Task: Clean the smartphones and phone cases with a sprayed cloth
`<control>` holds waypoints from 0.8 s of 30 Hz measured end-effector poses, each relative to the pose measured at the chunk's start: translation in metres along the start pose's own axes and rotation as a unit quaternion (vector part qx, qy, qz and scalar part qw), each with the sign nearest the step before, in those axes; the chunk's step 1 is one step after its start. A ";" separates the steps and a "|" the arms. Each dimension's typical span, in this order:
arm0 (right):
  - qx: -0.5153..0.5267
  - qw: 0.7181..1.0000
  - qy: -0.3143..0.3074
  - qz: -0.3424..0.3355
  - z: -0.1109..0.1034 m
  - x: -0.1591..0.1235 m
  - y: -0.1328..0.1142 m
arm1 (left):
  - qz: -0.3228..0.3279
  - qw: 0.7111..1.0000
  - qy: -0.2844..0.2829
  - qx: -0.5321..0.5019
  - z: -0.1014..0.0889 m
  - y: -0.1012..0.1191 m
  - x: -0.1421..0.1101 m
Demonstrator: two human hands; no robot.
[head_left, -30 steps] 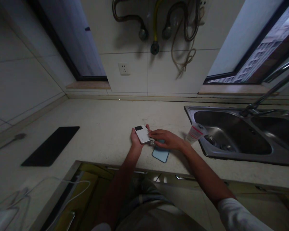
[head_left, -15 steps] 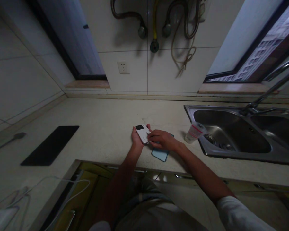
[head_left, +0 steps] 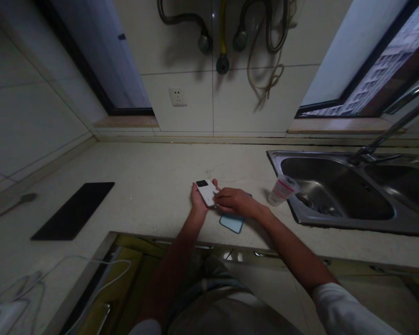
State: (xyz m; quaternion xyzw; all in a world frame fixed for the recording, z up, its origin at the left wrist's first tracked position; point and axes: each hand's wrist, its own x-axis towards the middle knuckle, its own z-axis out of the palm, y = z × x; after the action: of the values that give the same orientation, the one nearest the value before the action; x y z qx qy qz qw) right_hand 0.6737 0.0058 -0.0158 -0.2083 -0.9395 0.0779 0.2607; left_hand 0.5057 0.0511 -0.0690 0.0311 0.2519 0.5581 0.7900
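A white smartphone (head_left: 206,191) with a black camera block at its upper end lies back side up in my left hand (head_left: 198,201). The fingers of that hand wrap round it from below, with fingertips showing past its far edge. Over the phone's lower right side, my right hand (head_left: 233,199) rests with its fingers bunched together on the back. Whatever those fingers may pinch is hidden. Partly under my right hand, a light blue flat rectangle with a dark rim (head_left: 232,222) lies on the counter; it looks like a phone or a phone case.
A clear plastic cup with red print (head_left: 281,191) stands tilted by the steel sink (head_left: 298,215). On the left lies a black flat mat (head_left: 75,209) on the pale counter (head_left: 153,177). White cables (head_left: 115,263) trail over the front left edge. A socket (head_left: 178,97) is on the wall.
Both hands and the phone stay nearly in place. My right hand's fingers have shifted very slightly on the phone, and the camera view has moved a little.
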 end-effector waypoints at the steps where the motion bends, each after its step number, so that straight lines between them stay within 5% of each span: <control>1: 0.006 1.000 0.003 -0.002 -0.002 -0.001 0.001 | -0.003 1.000 -0.005 0.002 0.000 0.000 -0.001; 17: -0.017 0.999 0.019 0.029 -0.002 -0.004 0.007 | 0.005 1.000 0.011 -0.001 0.004 0.001 -0.005; 24: -0.004 0.987 0.119 0.111 -0.009 -0.014 0.028 | -0.012 0.999 -0.049 -0.018 0.014 0.005 -0.017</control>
State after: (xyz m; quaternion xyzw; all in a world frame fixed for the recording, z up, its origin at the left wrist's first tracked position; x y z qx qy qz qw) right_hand 0.6991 0.0255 -0.0220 -0.3204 -0.8731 0.0775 0.3591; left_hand 0.5036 0.0405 -0.0488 0.0412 0.2034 0.5509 0.8084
